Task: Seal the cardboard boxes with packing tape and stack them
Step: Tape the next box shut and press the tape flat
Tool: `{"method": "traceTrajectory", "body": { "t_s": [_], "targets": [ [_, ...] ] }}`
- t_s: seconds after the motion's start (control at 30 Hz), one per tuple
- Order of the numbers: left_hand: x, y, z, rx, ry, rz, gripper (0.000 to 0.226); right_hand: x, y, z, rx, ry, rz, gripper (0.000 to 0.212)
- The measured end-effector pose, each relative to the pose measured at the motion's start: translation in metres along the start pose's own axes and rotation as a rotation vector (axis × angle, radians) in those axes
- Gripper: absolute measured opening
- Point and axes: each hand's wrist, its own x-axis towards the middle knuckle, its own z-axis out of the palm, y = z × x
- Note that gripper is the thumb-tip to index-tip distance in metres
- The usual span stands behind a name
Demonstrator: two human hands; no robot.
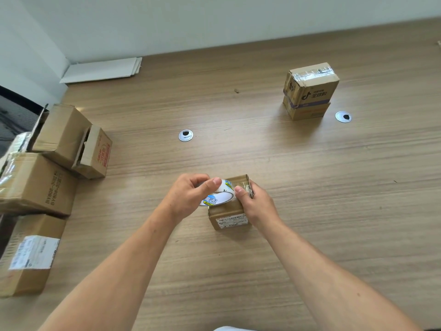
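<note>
**Taping the small box at the middle of the desk**

My left hand [191, 194] grips the tape roll [216, 195], fingers curled round its far side and thumb laid over its top edge. The roll has a white side with a blue label and sits tilted on the left part of the small box [229, 217]. My right hand [259, 206] clamps that box from the right, with the thumb pressed down on the shiny tape on its top, just beside the roll, and the fingers wrapped over the right edge. The box stands on the desk [310, 187] right in front of me, a white shipping label on its near face.

Far to the right, 2 boxes are stacked: the taped top box [312, 84] rests on the lower box [307, 112]. Along the left edge sit 4 more boxes, among them an open box [64, 134] with its flaps up and a box with a large white label [28, 254]. I also see 2 round cable grommets [185, 135] in the desk and flat white sheets [102, 70] against the far wall.
</note>
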Motion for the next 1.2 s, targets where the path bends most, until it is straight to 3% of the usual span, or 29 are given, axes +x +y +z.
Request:
{"method": "traceTrajectory", "body": {
  "t_s": [0.27,0.43,0.57,0.77,0.9,1.0,1.2],
  "targets": [
    [-0.003,-0.004,-0.022,0.185,0.044,-0.03,0.055,0.003,0.003,0.001,-0.017,-0.011,0.032,0.087],
    [-0.005,-0.004,-0.018,0.206,0.078,0.005,0.057,0.0,-0.001,-0.001,-0.036,0.004,0.041,0.082],
    [-0.009,-0.007,-0.019,0.154,0.115,0.008,0.052,0.0,-0.008,-0.005,-0.042,-0.004,0.055,0.046],
    [-0.01,-0.011,-0.017,0.174,0.118,0.03,0.059,0.002,-0.016,-0.003,-0.084,-0.002,0.068,0.061],
    [-0.009,-0.009,-0.021,0.163,0.052,0.033,0.058,0.0,-0.017,-0.002,-0.087,0.019,0.08,0.057],
    [-0.009,-0.01,-0.027,0.053,0.013,-0.016,0.046,0.0,-0.018,-0.003,-0.105,0.023,0.075,0.056],
    [-0.009,-0.019,-0.034,0.093,0.072,-0.03,0.044,0.0,-0.017,-0.006,-0.11,0.007,0.06,0.056]
  ]
}}
